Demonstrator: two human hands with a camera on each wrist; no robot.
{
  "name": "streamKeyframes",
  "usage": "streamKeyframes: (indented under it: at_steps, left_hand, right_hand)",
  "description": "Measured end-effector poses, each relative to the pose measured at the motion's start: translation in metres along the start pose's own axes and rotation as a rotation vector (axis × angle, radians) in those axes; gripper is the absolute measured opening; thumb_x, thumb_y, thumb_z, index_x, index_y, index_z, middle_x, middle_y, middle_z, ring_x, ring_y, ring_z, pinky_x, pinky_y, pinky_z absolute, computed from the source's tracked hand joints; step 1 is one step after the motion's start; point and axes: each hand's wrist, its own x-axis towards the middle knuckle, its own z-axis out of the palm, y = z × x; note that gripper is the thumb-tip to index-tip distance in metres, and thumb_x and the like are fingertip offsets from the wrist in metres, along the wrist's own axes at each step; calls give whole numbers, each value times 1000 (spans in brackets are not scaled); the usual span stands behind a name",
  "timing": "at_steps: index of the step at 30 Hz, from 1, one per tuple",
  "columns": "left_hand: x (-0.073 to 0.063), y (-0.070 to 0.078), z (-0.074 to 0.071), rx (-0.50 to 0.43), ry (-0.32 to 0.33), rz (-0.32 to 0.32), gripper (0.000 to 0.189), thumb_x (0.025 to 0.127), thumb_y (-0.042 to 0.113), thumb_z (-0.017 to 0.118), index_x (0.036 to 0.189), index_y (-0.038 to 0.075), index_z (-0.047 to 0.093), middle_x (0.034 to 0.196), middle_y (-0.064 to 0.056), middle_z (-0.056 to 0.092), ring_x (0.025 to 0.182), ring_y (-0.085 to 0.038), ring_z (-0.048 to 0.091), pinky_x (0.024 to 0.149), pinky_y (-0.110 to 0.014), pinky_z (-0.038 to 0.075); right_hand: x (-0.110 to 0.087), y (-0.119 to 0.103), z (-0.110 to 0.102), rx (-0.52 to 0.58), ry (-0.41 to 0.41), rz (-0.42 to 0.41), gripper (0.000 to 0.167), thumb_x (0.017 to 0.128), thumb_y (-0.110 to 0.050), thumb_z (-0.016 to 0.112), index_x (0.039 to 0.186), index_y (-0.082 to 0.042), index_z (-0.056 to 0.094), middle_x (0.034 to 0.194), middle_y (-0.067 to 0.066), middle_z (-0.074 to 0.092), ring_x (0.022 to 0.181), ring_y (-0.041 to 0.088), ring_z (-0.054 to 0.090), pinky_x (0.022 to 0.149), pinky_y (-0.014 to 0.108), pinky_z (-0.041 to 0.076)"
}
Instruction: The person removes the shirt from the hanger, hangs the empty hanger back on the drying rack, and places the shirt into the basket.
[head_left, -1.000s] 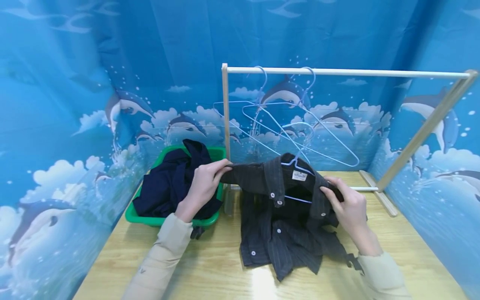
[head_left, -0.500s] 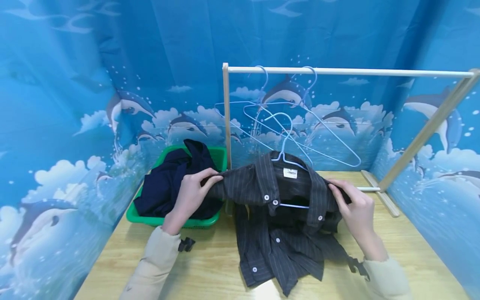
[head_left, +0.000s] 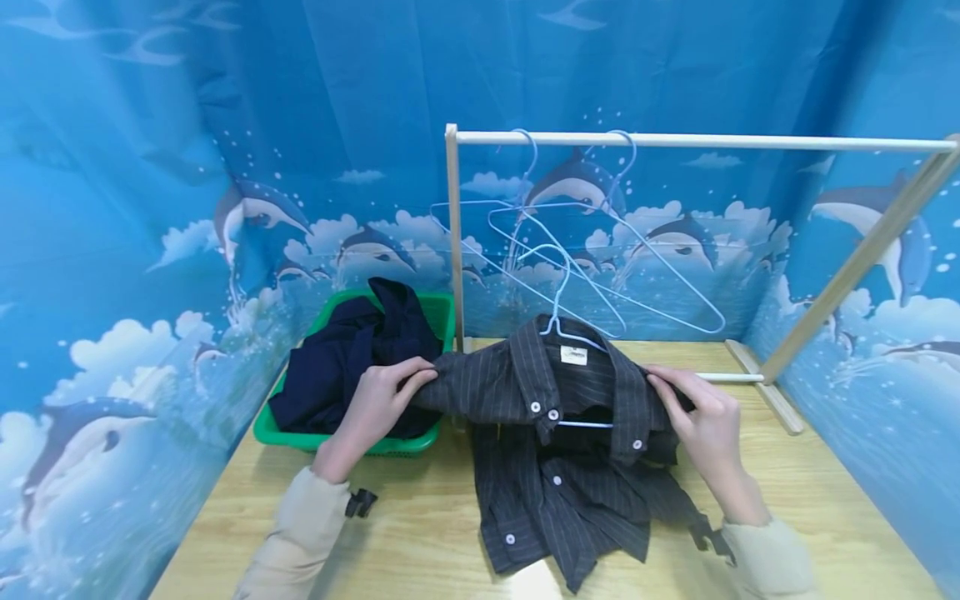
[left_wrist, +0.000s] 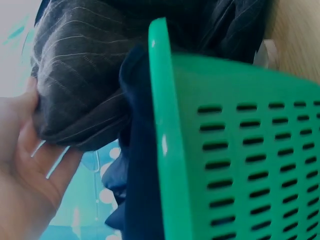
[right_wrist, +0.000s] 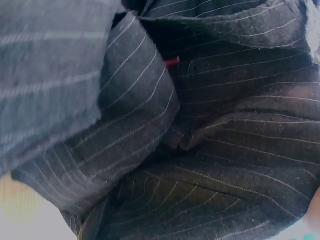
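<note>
A dark pinstriped button shirt [head_left: 480,387] lies spread over the table, its collar open toward me. Inside it sits a light blue wire hanger [head_left: 558,287], whose hook rises out of the neck and whose bottom bar shows across the front opening. My left hand [head_left: 382,404] pinches the shirt at the left shoulder between thumb and fingers. At the opposite shoulder my right hand [head_left: 705,425] pinches the cloth too. The left wrist view has the striped cloth [left_wrist: 80,65] held against my fingers; striped folds [right_wrist: 135,110] fill the right wrist view.
A green basket [head_left: 262,429] with dark navy clothing [head_left: 330,367] stands at the left, close to my left hand. Behind the shirt, a rack [head_left: 712,140] carries two blue hangers [head_left: 675,287] on its white bar. Dolphin-print curtains [head_left: 360,83] surround the table [head_left: 420,533].
Both hands keep hold of the shoulders. My left hand has moved left and down, and the shirt with its hanger has shifted toward me, the hook swinging left.
</note>
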Motion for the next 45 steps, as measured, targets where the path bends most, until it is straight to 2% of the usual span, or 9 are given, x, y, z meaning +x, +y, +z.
streamKeyframes:
  at_steps: [5, 8, 15, 22, 28, 32, 35, 41, 45]
  left_hand:
    - [1, 5, 8, -8, 54, 48, 10, 99, 17, 66, 98, 15, 76, 89, 1, 76, 68, -10, 69, 64, -28, 56]
    - [4, 12, 12, 27, 97, 84, 8, 98, 16, 68, 98, 15, 76, 88, 0, 76, 69, -11, 70, 65, -28, 57]
    - [18, 36, 23, 207, 113, 203, 9, 97, 20, 70, 99, 12, 74, 93, -2, 77, 78, -16, 74, 72, -31, 60]
    - [29, 53, 35, 357, 114, 284, 8, 99, 19, 67, 101, 12, 71, 87, -2, 75, 70, -15, 70, 64, -28, 58]
    - [32, 55, 39, 436, 150, 331, 10, 98, 22, 69, 98, 13, 71, 80, -1, 71, 66, -17, 64, 60, -28, 54]
    - [33, 56, 39, 464, 160, 346, 12, 99, 25, 68, 97, 14, 72, 82, 0, 72, 74, -17, 66, 74, -31, 58]
    - [34, 56, 38, 469, 158, 340, 14, 100, 27, 67, 98, 14, 73, 84, 0, 74, 79, -17, 67, 82, -34, 58]
    - [34, 53, 37, 463, 166, 306, 13, 100, 27, 67, 97, 15, 72, 83, 0, 75, 76, -16, 69, 81, -35, 58]
    - [33, 49, 34, 440, 181, 290, 14, 100, 26, 66, 97, 14, 72, 81, -1, 76, 74, -16, 71, 86, -36, 58]
  right_hand:
    - [1, -2, 2, 36, -4, -3, 36, 74, 16, 80, 101, -7, 81, 88, 7, 78, 75, 25, 70, 85, 4, 42]
    - [3, -2, 2, 36, 5, 2, 36, 73, 17, 80, 100, -7, 82, 86, 7, 77, 74, 23, 70, 83, 5, 42]
    - [4, -4, 2, 10, 24, -14, 35, 73, 16, 80, 99, -7, 82, 82, 7, 76, 68, 25, 69, 75, 7, 42]
    - [4, -8, 6, 34, 26, -72, 27, 79, 7, 79, 102, -8, 82, 80, 7, 75, 63, 23, 68, 60, 23, 43]
    - [0, -8, 2, 62, 28, -64, 16, 86, 1, 77, 100, -6, 82, 81, 6, 76, 68, 20, 69, 71, 12, 45]
    - [-2, -5, -1, 84, 18, -64, 13, 89, -3, 76, 100, -6, 81, 85, 6, 77, 76, 13, 71, 81, 7, 44]
    - [-3, -2, -3, 93, 17, -64, 11, 91, -7, 75, 100, -6, 81, 85, 7, 77, 77, 9, 70, 81, 6, 44]
    - [-3, 2, -6, 87, 25, -46, 10, 87, -1, 77, 96, -3, 81, 84, 9, 77, 83, 2, 70, 83, 5, 44]
    - [0, 7, -10, 68, 54, -5, 10, 83, 4, 78, 91, -1, 81, 82, 12, 76, 89, -14, 62, 81, 4, 42]
